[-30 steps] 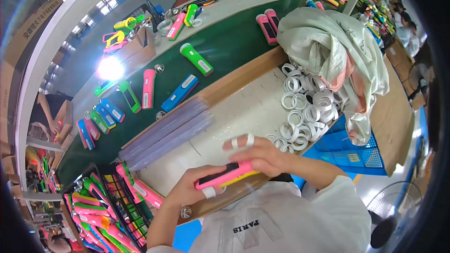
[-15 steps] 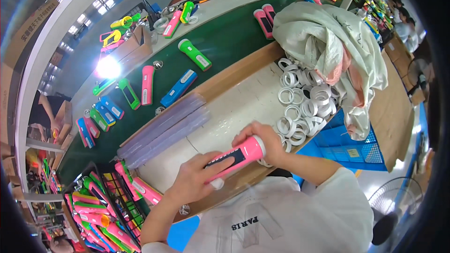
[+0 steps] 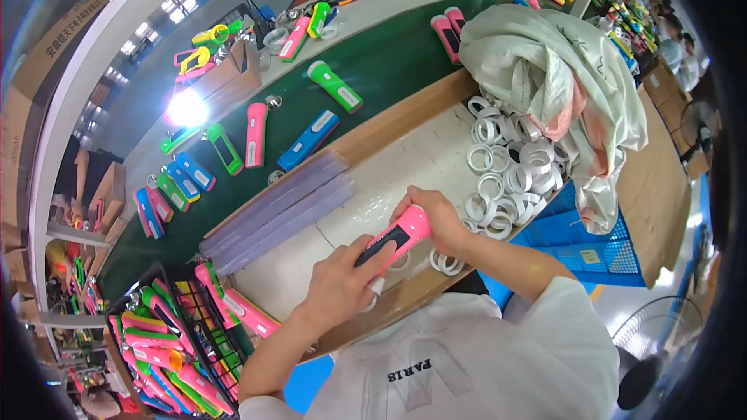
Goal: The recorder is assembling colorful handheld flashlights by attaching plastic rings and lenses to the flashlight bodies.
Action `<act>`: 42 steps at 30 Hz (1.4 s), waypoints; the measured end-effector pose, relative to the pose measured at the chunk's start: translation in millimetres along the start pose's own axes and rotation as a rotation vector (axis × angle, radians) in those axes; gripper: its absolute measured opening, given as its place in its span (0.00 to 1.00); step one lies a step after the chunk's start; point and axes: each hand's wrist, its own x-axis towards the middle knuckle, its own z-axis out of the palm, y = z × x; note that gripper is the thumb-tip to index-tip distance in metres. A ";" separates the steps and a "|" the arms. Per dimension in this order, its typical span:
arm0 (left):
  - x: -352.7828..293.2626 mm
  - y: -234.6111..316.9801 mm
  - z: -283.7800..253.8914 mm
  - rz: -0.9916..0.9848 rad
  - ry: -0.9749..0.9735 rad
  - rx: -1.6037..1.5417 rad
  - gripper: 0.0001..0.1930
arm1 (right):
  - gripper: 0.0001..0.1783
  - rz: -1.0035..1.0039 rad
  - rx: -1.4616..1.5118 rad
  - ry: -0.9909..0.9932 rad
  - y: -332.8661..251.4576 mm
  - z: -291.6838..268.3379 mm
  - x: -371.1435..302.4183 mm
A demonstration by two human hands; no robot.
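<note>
A pink flashlight [image 3: 408, 227] with a dark panel along its side is held at a slant between my two hands over a shallow tray [image 3: 412, 159]. My left hand [image 3: 336, 284] wraps its lower body, a finger lying across the dark panel. At the wider end, my right hand [image 3: 437, 222] has its fingers closed round the far side, partly hidden by the flashlight. A small white piece [image 3: 375, 288] shows at the tail beside my left hand. Several white rings [image 3: 492, 187] are heaped in the tray's right part, with a few loose ones [image 3: 445, 263] near my right wrist.
Clear plastic tubes [image 3: 284, 206] lie along the tray's left. Beyond it, a green belt [image 3: 373, 70] carries pink, green and blue flashlights. A black basket [image 3: 198, 327] full of flashlights stands at the lower left. A pale sack [image 3: 545, 70] covers the tray's far right corner, above a blue crate [image 3: 591, 237].
Both hands and the flashlight have shifted slightly up and away from me. The white rim seen at the flashlight's wide end earlier no longer shows; that end looks pink now.
</note>
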 end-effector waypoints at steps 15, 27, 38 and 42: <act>-44.0 32.3 65.3 -0.683 0.157 -1.169 0.36 | 0.28 -0.136 0.370 -0.329 -6.1 43.1 -28.4; -56.3 63.1 64.7 -0.308 -0.233 -2.419 0.34 | 0.13 -0.182 0.935 -0.592 11.3 59.1 -32.7; -47.5 21.5 77.8 -0.608 0.182 -0.690 0.31 | 0.17 -0.312 0.199 -0.134 -1.5 59.7 -39.6; -46.0 24.9 76.7 -0.707 0.204 -0.756 0.29 | 0.19 -0.182 0.255 -0.069 -11.9 64.4 -37.4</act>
